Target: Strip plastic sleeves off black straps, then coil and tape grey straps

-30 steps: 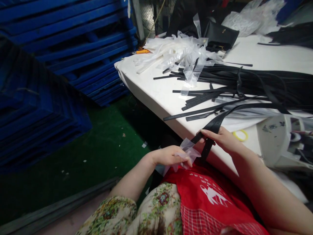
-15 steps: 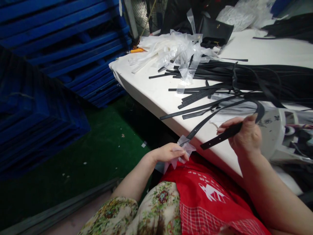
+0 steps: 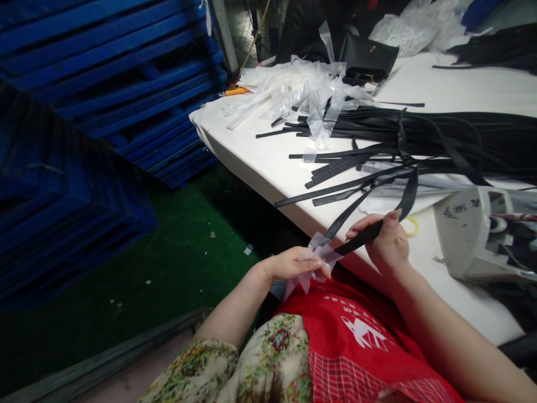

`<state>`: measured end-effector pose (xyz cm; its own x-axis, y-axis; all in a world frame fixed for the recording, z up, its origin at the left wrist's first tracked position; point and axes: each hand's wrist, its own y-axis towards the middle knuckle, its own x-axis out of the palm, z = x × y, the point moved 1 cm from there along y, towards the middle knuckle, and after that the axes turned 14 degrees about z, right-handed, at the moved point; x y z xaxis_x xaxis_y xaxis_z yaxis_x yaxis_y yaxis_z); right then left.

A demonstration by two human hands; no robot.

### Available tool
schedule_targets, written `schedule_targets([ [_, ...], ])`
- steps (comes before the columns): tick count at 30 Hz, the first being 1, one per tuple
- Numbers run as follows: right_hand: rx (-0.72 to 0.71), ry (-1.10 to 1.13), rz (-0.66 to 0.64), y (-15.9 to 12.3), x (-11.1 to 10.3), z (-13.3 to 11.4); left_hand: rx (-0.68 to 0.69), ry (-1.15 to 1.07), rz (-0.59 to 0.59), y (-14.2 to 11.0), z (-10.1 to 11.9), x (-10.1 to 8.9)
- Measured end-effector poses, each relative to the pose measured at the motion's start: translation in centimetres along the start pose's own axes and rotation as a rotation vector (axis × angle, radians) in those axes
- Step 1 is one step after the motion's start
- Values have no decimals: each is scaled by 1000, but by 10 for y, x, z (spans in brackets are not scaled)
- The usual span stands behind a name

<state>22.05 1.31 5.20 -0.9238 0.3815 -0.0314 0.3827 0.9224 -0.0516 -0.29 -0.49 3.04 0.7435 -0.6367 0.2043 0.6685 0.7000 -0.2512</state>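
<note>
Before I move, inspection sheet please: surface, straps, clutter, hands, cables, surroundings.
Surface: white table, partly covered.
Straps: black straps piled; held strap ends at plastic piece, inside or not unclear.
Clutter: plastic strips, black bag, orange tool, yellow ring, white container.
Hands: left hand pinches plastic piece; right hand grips held strap.
Cables: thin cord beyond table; cable or not, cannot tell.
Surroundings: stacked blue pallets, green floor with scraps.

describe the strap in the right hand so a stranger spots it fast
Find the white table and follow its near edge to the right hand, beside the yellow ring. The black strap runs from that hand to the plastic in the left hand. Its neighbour also reaches the plastic, but only this one is in the right hand.
</note>
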Motion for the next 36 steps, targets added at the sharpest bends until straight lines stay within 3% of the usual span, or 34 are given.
schedule_targets([
  [6,69,-119,-127,-4,10,-3,45,28,-14,2,-2,1],
  [10,157,-173,-148,-9,14,15,58,22,20,3,1,3],
  [14,152,-247,-298,-16,16,32,59,93,67,4,2,3],
  [18,115,-359,-478,-20,14,26,104,114,144,6,-1,1],
  [21,55,-414,-543,-21,11,20,133,109,161,8,-3,2],
  [27,212,-333,-639,-26,1,24,91,70,136,10,-5,2],
  [31,125,-336,-706,-22,-11,12,6,-67,152,5,-3,-9],
  [33,78,-364,-743,-18,-15,2,-37,5,126,3,-1,-14],
  [36,10,-402,-694,-11,-15,-7,-87,152,54,0,6,-18],
])
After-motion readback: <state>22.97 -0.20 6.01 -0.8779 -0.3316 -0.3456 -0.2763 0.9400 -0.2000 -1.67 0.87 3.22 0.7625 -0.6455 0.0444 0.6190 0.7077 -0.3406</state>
